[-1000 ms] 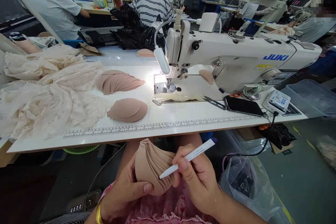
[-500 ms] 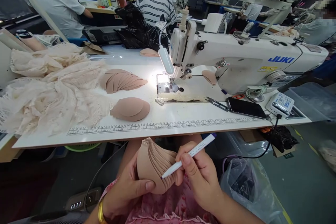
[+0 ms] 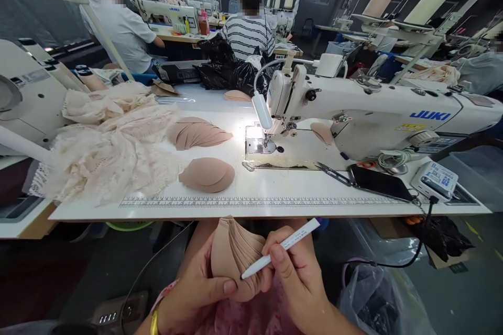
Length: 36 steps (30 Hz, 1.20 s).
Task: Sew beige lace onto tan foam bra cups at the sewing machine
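Below the table edge, my left hand (image 3: 204,282) is closed around a fanned stack of beige bra cups (image 3: 226,256), its thumb pressing the front one. My right hand (image 3: 294,267) grips a white marker pen (image 3: 301,235), whose tip touches or nearly touches the edges of the stack at its lower middle. Some right fingers rest against the side of the stack. On the table above lie a fanned pile of beige cups (image 3: 200,133) and a smaller pile of beige cups (image 3: 207,174).
A sewing machine (image 3: 377,110) with a lit lamp (image 3: 262,111) stands on the white table (image 3: 275,212). Cream lace fabric (image 3: 113,146) is heaped at left. Thread snips (image 3: 334,174), a phone (image 3: 379,183) and a white box (image 3: 436,179) lie at right. Co-workers sit beyond.
The head view has tilted up and shifted left, so the scene appears lower and further right. Both hands keep their holds; the pen tip stays by the stack, slightly nearer the front cup.
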{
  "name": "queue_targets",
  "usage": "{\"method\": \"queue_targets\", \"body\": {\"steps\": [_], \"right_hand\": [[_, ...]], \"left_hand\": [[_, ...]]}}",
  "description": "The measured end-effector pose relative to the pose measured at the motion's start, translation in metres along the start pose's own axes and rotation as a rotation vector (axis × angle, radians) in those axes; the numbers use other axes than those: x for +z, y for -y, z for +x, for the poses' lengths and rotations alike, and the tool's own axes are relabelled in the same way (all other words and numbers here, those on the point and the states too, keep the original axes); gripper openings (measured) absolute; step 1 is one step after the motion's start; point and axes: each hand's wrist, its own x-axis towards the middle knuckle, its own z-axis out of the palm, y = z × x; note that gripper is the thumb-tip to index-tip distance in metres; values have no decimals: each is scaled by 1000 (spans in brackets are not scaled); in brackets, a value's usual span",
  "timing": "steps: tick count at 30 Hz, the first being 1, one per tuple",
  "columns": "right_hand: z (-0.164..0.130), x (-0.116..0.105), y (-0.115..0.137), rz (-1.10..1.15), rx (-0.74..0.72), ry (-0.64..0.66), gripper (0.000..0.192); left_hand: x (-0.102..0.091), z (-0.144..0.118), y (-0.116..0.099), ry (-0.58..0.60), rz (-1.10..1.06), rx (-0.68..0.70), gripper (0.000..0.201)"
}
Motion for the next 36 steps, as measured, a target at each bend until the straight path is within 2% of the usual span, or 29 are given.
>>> {"method": "queue_targets", "body": {"steps": [9, 15, 19, 22, 26, 28, 30, 33, 36], "right_hand": [[-4, -4, -6, 42, -15, -32, 24], [-7, -9, -8, -49, -94, -40, 23], [-6, -7, -3, -111, -89, -4, 25], [-6, 1, 1, -25, -37, 14, 31], [-2, 6, 0, 226, 167, -113, 41], [4, 1, -1, 285, 185, -181, 41], [14, -13, -1, 259, 133, -244, 39], [38, -39, 1, 140, 34, -331, 37], [66, -58, -1, 35, 8, -414, 43]], "left_hand": [[6, 2, -6, -24, 35, -28, 72], [2, 2, -5, -51, 56, -31, 78], [4, 2, -6, -39, 45, -29, 76], [12, 2, -4, -14, 37, -18, 76], [15, 3, -11, 32, 56, 20, 80], [9, 3, -30, 15, 162, 56, 81], [2, 4, -65, -70, 345, 119, 79], [-2, 17, -141, -280, 604, 346, 78], [2, 50, -223, -327, 778, 553, 76]]}}
